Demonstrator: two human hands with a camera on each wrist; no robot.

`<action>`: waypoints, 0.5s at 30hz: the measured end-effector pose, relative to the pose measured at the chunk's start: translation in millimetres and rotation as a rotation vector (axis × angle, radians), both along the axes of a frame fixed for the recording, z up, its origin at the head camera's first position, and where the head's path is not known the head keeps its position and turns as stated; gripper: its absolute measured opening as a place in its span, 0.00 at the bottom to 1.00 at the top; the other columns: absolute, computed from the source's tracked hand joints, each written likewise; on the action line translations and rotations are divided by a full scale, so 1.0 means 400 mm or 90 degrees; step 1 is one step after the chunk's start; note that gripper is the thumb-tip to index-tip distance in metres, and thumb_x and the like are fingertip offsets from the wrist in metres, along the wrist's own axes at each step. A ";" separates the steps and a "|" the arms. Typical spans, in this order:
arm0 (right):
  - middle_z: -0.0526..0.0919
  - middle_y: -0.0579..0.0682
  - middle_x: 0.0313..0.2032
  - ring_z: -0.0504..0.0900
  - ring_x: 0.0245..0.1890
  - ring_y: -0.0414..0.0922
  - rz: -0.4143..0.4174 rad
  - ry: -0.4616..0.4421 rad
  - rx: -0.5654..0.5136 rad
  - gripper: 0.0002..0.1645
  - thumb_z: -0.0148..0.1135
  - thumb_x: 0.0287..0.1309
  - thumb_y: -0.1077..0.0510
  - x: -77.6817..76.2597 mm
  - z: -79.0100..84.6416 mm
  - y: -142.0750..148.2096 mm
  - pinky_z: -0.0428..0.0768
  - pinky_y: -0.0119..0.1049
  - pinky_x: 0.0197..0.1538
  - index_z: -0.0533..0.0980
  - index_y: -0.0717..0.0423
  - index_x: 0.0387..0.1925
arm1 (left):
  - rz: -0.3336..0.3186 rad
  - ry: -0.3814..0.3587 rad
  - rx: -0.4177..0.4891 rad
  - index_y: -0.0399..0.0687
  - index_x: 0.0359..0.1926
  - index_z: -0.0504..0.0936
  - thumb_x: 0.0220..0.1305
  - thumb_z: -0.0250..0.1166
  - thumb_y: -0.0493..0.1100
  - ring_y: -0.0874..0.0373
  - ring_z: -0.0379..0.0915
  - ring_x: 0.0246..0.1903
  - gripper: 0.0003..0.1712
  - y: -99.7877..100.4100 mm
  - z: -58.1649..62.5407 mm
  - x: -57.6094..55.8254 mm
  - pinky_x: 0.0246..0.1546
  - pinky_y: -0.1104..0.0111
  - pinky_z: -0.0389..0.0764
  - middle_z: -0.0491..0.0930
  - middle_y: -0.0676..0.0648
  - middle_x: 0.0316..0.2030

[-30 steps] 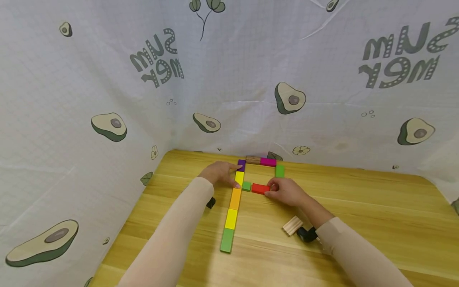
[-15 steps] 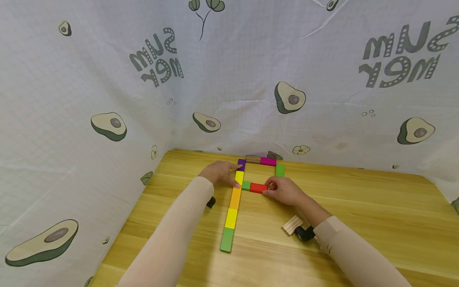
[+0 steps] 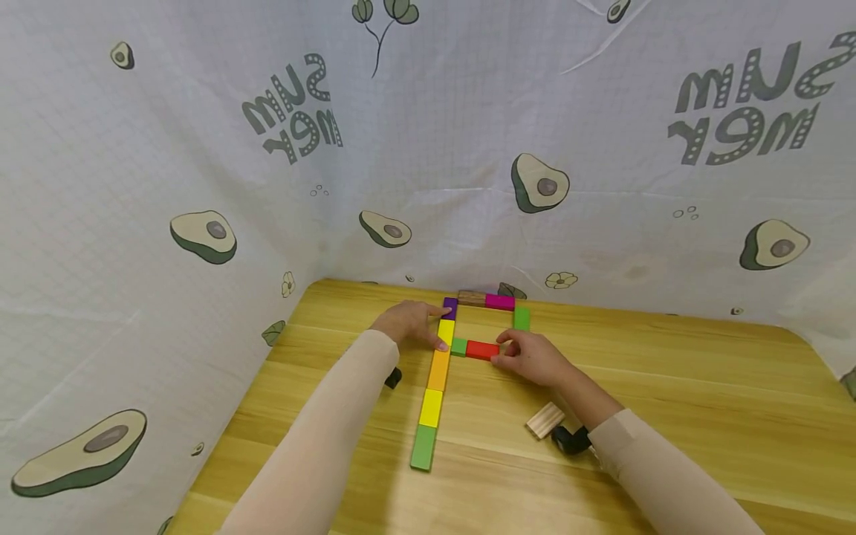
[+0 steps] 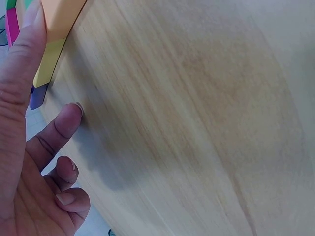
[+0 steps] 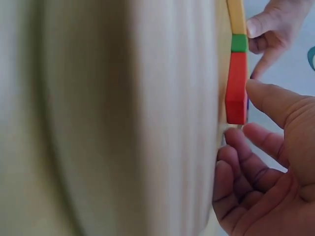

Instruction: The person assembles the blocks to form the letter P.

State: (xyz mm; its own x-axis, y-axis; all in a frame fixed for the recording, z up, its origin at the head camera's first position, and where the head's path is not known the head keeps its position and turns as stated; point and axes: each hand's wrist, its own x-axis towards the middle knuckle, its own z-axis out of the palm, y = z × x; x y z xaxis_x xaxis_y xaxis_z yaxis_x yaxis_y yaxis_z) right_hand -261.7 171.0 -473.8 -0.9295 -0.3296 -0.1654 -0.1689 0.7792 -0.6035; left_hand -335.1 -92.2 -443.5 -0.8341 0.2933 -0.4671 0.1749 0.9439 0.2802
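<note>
In the head view, flat coloured blocks lie in a line with a loop on its right. My left hand point(image 3: 416, 323) touches that line: the index finger reaches the purple block point(image 3: 450, 308), the thumb the joint between the upper yellow block point(image 3: 446, 332) and orange block point(image 3: 438, 369). Its other fingers are loosely bent in the left wrist view. My right hand point(image 3: 535, 358) is at the right end of the red block point(image 3: 482, 350), thumb and index finger spread around that end. The small green block point(image 3: 458, 347) sits against the red one.
Brown point(image 3: 472, 298) and magenta point(image 3: 500, 302) blocks form the loop's top, with a green block point(image 3: 521, 318) on its right. A plain wooden block point(image 3: 545, 420) lies nearer, beside the right wrist's black device point(image 3: 570, 440). A printed curtain point(image 3: 441, 148) backs the table.
The red block has slid left against the small green block, closing the gap. My right hand moved left with it, and its thumb and index finger have since spread slightly. My left hand stayed put.
</note>
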 end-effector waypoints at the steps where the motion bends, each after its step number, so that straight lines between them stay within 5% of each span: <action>1: 0.84 0.52 0.40 0.79 0.36 0.45 -0.001 0.000 -0.001 0.28 0.69 0.65 0.47 0.007 0.003 0.004 0.81 0.39 0.42 0.76 0.59 0.58 | 0.000 0.000 -0.001 0.84 0.76 0.59 0.51 0.73 0.70 0.44 0.56 0.78 0.52 0.001 -0.001 -0.001 0.76 0.43 0.62 0.61 0.47 0.79; 10: 0.83 0.55 0.40 0.81 0.40 0.50 -0.056 0.036 0.122 0.36 0.70 0.61 0.40 0.149 0.075 0.044 0.83 0.52 0.45 0.77 0.63 0.59 | 0.002 0.005 -0.014 0.86 0.75 0.58 0.50 0.73 0.71 0.45 0.57 0.77 0.53 0.005 -0.003 -0.001 0.75 0.44 0.63 0.61 0.49 0.78; 15: 0.84 0.60 0.44 0.83 0.44 0.58 -0.083 0.033 0.191 0.46 0.70 0.56 0.31 0.244 0.077 0.063 0.84 0.56 0.45 0.75 0.65 0.59 | 0.003 0.009 -0.007 0.85 0.75 0.59 0.50 0.74 0.71 0.45 0.57 0.77 0.52 0.003 -0.002 0.001 0.76 0.44 0.63 0.61 0.49 0.78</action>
State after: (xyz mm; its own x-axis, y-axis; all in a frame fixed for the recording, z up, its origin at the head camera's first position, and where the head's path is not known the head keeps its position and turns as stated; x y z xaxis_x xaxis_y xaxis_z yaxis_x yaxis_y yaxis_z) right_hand -164.1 196.0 -442.8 -0.9703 -0.1515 -0.1885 -0.0810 0.9381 -0.3369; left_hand -334.8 -91.1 -444.5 -0.8419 0.2850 -0.4582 0.1751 0.9475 0.2677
